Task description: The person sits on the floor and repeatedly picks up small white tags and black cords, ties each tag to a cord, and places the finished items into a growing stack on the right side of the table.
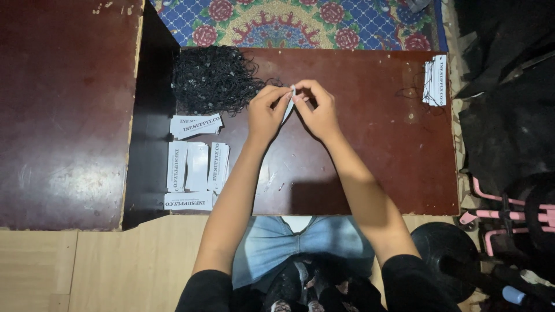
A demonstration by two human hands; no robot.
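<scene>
- Where the two hands meet, just above the centre of the frame, the left hand [267, 112] and the right hand [318, 110] are brought together, fingertips pinched on a small white paper tag [291, 101] held upright between them.
- The tag stands edge-on to the camera, so only a narrow white sliver shows between the thumbs and forefingers; whether a string is already on it cannot be told.
- Both hands hover over a dark reddish-brown low table [370, 167] that fills the middle of the frame.
- A tangled heap of thin black strings [214, 78] lies on the table at upper centre-left, just beside the left hand, a few strands reaching toward the fingers.
- Loose white tags with black print [196, 164] lie in an untidy group at the table's left edge, left of the left forearm, some side by side and some crosswise.
- A smaller stack of tags with strings attached [435, 80] sits at the table's upper right corner, well apart from the hands.
- A second, larger reddish-brown surface [63, 110] takes up the upper left of the frame.
- A patterned floral rug [289, 20] runs along the top edge.
- Pink tubing and black fabric [509, 115] crowd the right side.
</scene>
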